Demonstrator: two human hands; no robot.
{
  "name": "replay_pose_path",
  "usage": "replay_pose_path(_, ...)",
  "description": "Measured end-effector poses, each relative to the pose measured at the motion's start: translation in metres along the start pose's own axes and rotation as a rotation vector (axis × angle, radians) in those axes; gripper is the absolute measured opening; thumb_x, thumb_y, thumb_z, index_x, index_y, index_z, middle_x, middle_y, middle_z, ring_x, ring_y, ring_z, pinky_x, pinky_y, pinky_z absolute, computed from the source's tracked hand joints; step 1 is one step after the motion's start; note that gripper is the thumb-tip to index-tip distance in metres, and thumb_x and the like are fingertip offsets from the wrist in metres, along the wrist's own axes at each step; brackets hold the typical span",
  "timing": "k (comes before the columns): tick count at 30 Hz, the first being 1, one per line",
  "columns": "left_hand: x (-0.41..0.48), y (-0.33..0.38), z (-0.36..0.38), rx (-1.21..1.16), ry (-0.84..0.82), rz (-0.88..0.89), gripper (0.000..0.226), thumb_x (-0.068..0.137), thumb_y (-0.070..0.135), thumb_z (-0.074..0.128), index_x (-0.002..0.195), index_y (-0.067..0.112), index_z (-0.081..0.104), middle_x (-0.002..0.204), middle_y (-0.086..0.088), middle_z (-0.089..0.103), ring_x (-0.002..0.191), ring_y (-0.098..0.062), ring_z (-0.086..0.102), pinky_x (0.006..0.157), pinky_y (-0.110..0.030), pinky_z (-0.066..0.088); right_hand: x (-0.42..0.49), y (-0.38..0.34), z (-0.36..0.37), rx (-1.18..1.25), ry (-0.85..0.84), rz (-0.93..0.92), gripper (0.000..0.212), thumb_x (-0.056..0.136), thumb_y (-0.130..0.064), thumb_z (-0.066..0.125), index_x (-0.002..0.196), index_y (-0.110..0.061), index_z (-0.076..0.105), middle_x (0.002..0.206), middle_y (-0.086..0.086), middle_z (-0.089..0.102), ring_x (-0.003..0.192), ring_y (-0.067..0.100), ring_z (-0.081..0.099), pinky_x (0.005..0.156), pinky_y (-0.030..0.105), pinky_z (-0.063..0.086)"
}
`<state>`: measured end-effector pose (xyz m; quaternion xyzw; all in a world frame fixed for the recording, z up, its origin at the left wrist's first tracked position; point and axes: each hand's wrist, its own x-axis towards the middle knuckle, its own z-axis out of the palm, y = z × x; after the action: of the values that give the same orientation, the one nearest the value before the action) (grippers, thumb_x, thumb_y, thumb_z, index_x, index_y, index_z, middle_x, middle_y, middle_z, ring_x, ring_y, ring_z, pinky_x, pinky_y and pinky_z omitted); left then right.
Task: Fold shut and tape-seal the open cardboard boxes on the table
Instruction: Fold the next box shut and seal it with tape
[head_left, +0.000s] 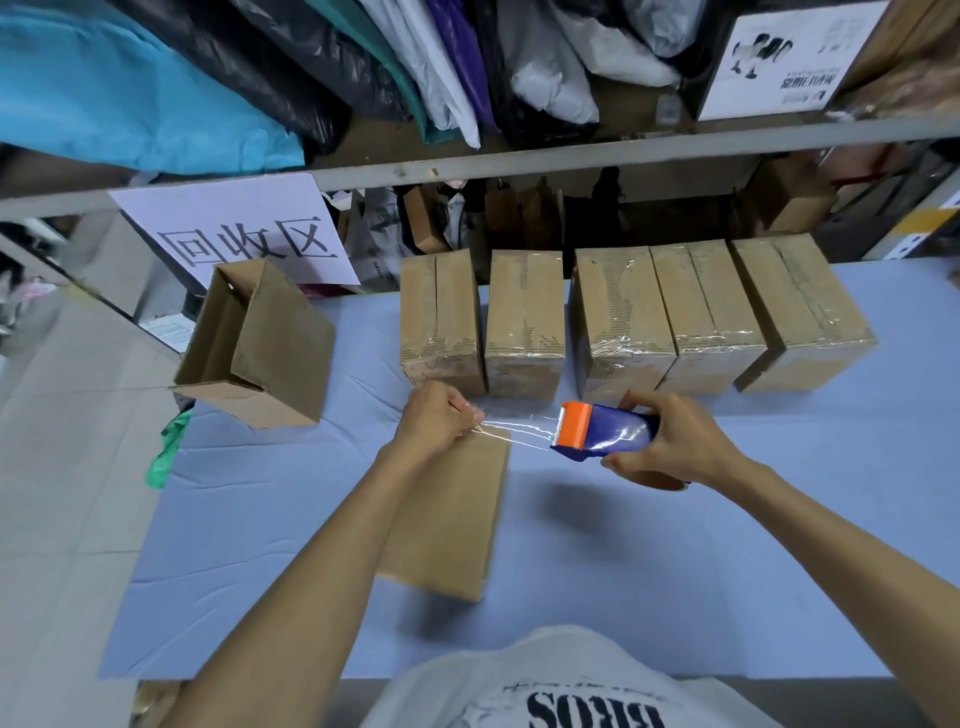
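**Clear tape out, now land it on the seam**

Left grip (441, 418) pinches the free end of the tape strip (519, 430) w/ curled fingers, just over the far end of the folded box (457, 519). Right grip (675, 441) is wrapped round the blue-and-orange dispenser (605, 431), off to the box's right, above the worktop (753, 571). The strip is taut between the two but shows wrinkles.

To do it well, imo:
- Hold tension even so the wrinkles don't set.
- Swing the dispenser round so the strip runs along the box's length, not across it.
- Stick the free end a bit down the far end face first.
- Pull toward the body along the centre seam, press flat, cut on the toothed edge.

The seam is hidden by the forearm, so can't tell if the flaps meet.

Further out, an open box (260, 343) sits at left, flaps up, not yet done. Five taped boxes (623, 322) stand in a row at the back edge.
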<state>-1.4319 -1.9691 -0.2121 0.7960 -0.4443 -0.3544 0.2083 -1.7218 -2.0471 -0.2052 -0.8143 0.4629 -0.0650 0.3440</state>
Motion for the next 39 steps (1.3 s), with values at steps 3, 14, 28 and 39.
replay_pose_path(3, 0.0, 0.001, 0.004, 0.036, -0.017, -0.004, 0.02, 0.082, 0.024, 0.075, 0.072, 0.007, 0.071, 0.067, 0.0, 0.065, 0.074, -0.017, 0.063, 0.072, -0.03, 0.051, 0.0, 0.002, 0.001, -0.026, -0.005, 0.016, 0.065, 0.057, -0.046, 0.089, 0.109, -0.025, 0.056, 0.097, -0.01, 0.065, 0.086, 0.012, 0.061, 0.064, 0.017, 0.048)
replay_pose_path(14, 0.001, -0.005, 0.015, 0.125, 0.046, 0.039, 0.019, 0.076, 0.03, 0.078, 0.071, 0.027, 0.061, 0.081, 0.0, 0.068, 0.084, -0.021, 0.064, 0.079, -0.037, 0.054, 0.003, 0.004, 0.005, -0.046, -0.003, 0.036, 0.066, 0.057, -0.048, 0.088, 0.108, -0.024, 0.054, 0.1, -0.006, 0.067, 0.087, 0.014, 0.062, 0.067, 0.021, 0.052)
replay_pose_path(28, -0.021, -0.013, 0.04, 0.196, 0.332, 0.263, 0.005, 0.085, 0.018, 0.07, 0.087, 0.016, 0.066, 0.089, 0.006, 0.057, 0.104, -0.022, 0.049, 0.081, -0.026, 0.037, 0.001, 0.002, 0.007, -0.05, 0.003, 0.048, 0.063, 0.057, -0.051, 0.088, 0.105, -0.026, 0.055, 0.097, -0.008, 0.067, 0.086, 0.017, 0.063, 0.071, 0.032, 0.057)
replay_pose_path(39, -0.007, -0.033, 0.022, 0.125, 0.128, 0.074, 0.025, 0.081, 0.048, 0.071, 0.099, 0.031, 0.074, 0.134, 0.001, 0.048, 0.125, -0.023, 0.044, 0.106, -0.037, 0.033, 0.002, 0.003, 0.009, -0.069, -0.028, 0.049, 0.06, 0.059, -0.051, 0.087, 0.103, -0.027, 0.054, 0.096, -0.008, 0.067, 0.084, 0.014, 0.061, 0.068, 0.028, 0.055)
